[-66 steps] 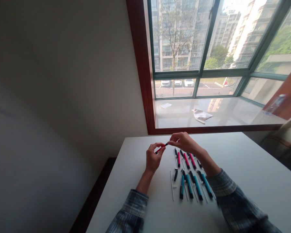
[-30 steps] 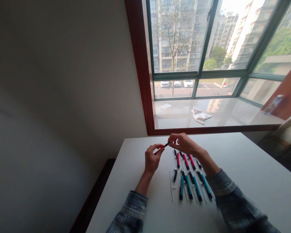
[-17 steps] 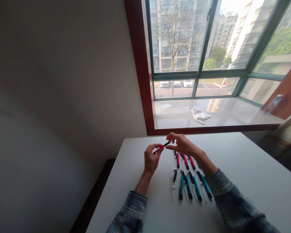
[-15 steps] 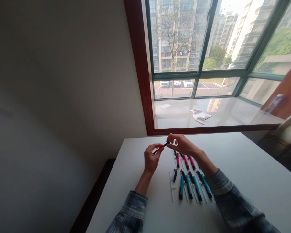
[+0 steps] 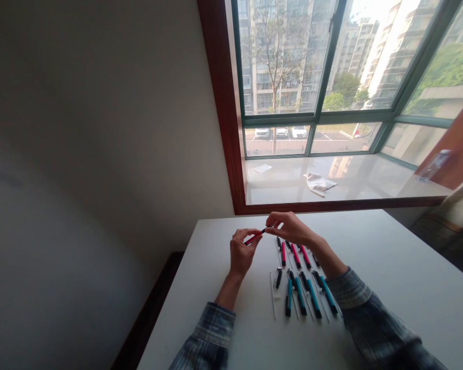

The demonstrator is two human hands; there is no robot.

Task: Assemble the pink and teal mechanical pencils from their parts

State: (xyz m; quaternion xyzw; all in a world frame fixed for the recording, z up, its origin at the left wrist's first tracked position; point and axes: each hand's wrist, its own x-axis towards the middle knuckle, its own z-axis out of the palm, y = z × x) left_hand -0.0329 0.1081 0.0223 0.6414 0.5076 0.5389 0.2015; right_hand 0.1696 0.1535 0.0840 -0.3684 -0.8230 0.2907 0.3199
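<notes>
My left hand is raised above the white table, fingers pinched on the red barrel of a pen. My right hand pinches the black end of that same pen, close beside the left. Below the right wrist, a row of red pens lies on the table, with a row of several teal pens nearer to me. A loose black pen part and a thin white refill lie at the left of the teal row.
The table's left edge drops to a dark floor strip. Beyond the table's far edge runs a wood-framed window sill with a crumpled white cloth and a small paper. A dim grey wall fills the left.
Both hands stay on the red pen. The right fingers loosened for a moment and then pinched the black end again. The pens on the table have not moved.
</notes>
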